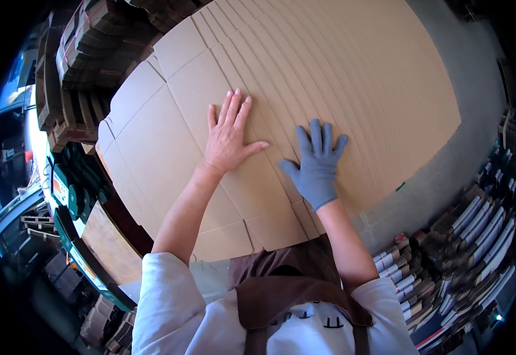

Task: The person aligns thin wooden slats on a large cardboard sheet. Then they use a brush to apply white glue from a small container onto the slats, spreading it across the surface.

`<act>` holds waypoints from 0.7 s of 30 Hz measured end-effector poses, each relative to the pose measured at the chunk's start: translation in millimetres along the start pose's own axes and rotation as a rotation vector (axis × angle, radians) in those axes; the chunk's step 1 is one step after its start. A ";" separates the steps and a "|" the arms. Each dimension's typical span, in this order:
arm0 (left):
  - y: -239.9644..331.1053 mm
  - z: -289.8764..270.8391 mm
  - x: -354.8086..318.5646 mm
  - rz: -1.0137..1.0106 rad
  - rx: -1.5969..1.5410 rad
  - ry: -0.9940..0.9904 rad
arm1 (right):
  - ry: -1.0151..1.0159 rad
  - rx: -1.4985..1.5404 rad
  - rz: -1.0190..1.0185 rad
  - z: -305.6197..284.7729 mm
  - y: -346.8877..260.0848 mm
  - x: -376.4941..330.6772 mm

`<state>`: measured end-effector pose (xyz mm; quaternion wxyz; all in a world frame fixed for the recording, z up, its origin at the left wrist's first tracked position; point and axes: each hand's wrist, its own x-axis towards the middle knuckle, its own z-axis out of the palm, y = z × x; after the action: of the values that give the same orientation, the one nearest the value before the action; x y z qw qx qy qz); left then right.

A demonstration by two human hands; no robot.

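In front of me spreads a wide run of flat brown cardboard sheets (341,71), overlapping like shingles, with creases and slots cut along their edges. My left hand (229,136), bare, lies on the near sheets with its fingers spread and its thumb pointing right. To its right, my right hand (316,168) wears a grey glove and rests on the overlapping edges, fingers apart. Neither hand grips anything; both have their palms down on the cardboard. The near edge of the sheets reaches my brown apron (293,263).
Bundled cardboard (92,50) sits on a wooden pallet (71,121) at the far left. Green machine parts (71,189) and a wooden board (110,242) stand beside the sheets. Several stacks of strapped cardboard (471,236) lie at the lower right, past the grey floor (388,216).
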<state>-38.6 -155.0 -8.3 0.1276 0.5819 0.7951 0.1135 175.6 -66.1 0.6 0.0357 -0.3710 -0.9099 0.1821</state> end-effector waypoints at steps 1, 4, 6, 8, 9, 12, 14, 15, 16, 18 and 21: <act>2.0 -2.4 -1.1 -0.014 0.020 -0.010 | 0.004 -0.005 0.000 0.2 0.1 -0.2; 4.0 -4.5 -12.9 -0.072 -0.001 -0.020 | 0.015 -0.037 -0.001 0.8 -0.8 0.4; 4.9 -3.0 -19.4 -0.096 -0.022 -0.017 | 0.011 -0.054 0.000 0.4 -1.4 0.4; 5.4 -2.6 -21.4 -0.101 -0.020 -0.010 | -0.002 -0.059 0.001 -0.5 -2.0 0.2; 5.4 -1.7 -22.3 -0.102 -0.012 -0.015 | 0.005 -0.056 -0.001 0.4 -1.8 -0.7; 5.5 0.1 -22.6 -0.106 0.003 -0.026 | 0.021 -0.056 -0.005 2.2 -1.2 -2.1; 5.8 0.3 -22.7 -0.112 0.000 -0.028 | 0.025 -0.071 -0.005 2.7 -1.5 -1.8; 6.4 -0.8 -22.6 -0.113 -0.005 -0.027 | 0.036 -0.062 -0.009 3.7 -1.0 -1.9; 7.8 -1.9 -22.3 -0.114 -0.010 -0.025 | 0.047 -0.054 -0.013 4.6 -0.5 -2.1; 9.0 -1.5 -22.3 -0.120 -0.017 -0.024 | 0.059 -0.042 -0.019 5.6 0.2 -2.0; 8.8 0.8 -21.9 -0.131 -0.020 -0.028 | 0.066 -0.037 -0.025 6.1 0.7 -0.9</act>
<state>-24.0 -173.2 -4.6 0.1515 0.5289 0.8284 0.1049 175.5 -68.1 -5.3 0.0611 -0.3658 -0.9161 0.1524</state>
